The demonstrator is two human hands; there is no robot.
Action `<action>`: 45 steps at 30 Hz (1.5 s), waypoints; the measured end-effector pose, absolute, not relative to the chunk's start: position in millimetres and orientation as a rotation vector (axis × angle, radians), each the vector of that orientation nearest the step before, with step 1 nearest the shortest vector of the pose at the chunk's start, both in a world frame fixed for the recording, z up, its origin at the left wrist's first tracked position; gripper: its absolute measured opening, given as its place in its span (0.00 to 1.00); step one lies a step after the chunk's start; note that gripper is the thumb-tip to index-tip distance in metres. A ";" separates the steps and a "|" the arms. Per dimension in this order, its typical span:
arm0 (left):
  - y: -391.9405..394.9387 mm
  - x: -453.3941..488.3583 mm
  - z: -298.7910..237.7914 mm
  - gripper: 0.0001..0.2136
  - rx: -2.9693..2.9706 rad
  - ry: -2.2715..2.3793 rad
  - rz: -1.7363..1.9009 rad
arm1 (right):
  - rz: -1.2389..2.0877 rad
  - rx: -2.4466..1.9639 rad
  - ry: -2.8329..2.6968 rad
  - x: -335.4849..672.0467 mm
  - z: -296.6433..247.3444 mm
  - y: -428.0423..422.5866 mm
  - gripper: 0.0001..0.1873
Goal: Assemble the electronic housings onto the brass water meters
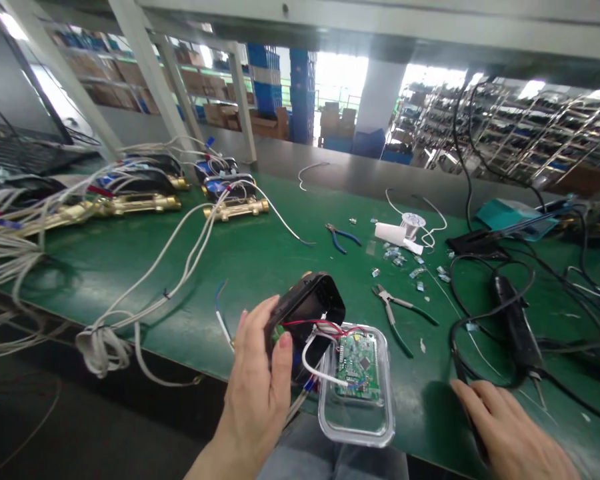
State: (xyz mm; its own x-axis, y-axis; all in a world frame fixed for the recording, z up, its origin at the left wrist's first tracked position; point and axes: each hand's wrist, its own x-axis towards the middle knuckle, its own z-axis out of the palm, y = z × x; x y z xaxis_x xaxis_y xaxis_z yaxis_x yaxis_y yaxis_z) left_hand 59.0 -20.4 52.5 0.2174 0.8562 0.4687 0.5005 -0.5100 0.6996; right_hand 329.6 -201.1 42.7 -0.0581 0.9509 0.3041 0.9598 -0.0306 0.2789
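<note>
My left hand (261, 363) is wrapped round a tilted black plastic housing (307, 300), its thumb over the rim beside a small green part. Red and white wires run from the housing to a green circuit board (360, 367), which sits in a clear plastic cover (357, 427) at the table's front edge. Farther right, my right hand (510, 427) is closed round a slender black thing (476, 437), mostly hidden by the fingers; a black cable seems to lead to it. A black electric screwdriver (517, 327) lies just beyond that hand.
Green-handled cutters (405, 313) and blue-handled pliers (341, 237) lie on the green table (280, 267). Small clear-blue pieces (395, 255) are scattered near a wire spool (413, 223). Brass-bodied meters (237, 208) with bundled white cables (105, 347) stand left. Black cables loop at right.
</note>
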 end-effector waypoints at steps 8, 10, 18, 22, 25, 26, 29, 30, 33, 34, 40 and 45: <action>10.7 45.4 54.0 0.15 1.969 1.142 1.165 | -0.733 -2.103 -2.064 333.3 33.6 -191.1 0.24; 21.0 44.2 58.3 0.16 1.965 1.106 1.102 | -0.709 -2.082 -1.934 320.9 39.4 -181.7 0.19; 27.8 49.1 67.5 0.16 2.007 1.007 0.984 | -0.360 -1.705 -2.110 256.1 45.6 -149.1 0.23; 25.6 46.7 67.6 0.16 2.012 0.979 0.961 | -0.537 -1.632 -2.227 259.5 43.4 -144.8 0.20; 25.6 46.5 66.3 0.16 1.999 0.972 0.953 | -0.618 -1.525 -2.349 266.5 51.2 -142.0 0.21; 26.0 46.8 65.8 0.16 2.001 0.970 0.952 | -0.642 -1.501 -2.374 267.6 54.2 -141.4 0.22; 27.6 47.7 64.9 0.16 2.036 0.972 0.939 | -0.654 -1.479 -2.420 267.2 59.4 -141.6 0.22; 27.3 47.5 65.0 0.16 2.060 0.978 0.944 | -0.633 -1.481 -2.432 266.4 59.4 -142.2 0.21; 18.9 43.0 63.7 0.17 2.191 1.016 1.157 | -0.533 -1.503 -2.411 265.5 55.0 -144.9 0.20; 12.4 40.1 61.6 0.18 2.256 1.003 1.294 | -0.492 -1.529 -2.372 266.4 52.4 -145.7 0.21; -44.9 26.6 16.9 0.07 2.701 0.224 1.348 | -0.417 -1.978 -1.994 288.7 37.3 -142.8 0.13; -61.4 37.5 -19.9 0.11 2.872 0.128 1.233 | -0.604 -2.563 -1.650 308.5 33.4 -144.4 0.10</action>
State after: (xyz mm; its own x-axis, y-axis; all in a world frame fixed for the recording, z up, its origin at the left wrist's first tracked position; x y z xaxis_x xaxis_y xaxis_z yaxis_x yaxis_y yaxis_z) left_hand 37.5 -61.4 -19.9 0.6860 0.0806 0.7231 0.0700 -0.9965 0.0447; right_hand 308.5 -144.4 33.4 0.3609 0.8689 0.3387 0.8822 -0.4358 0.1780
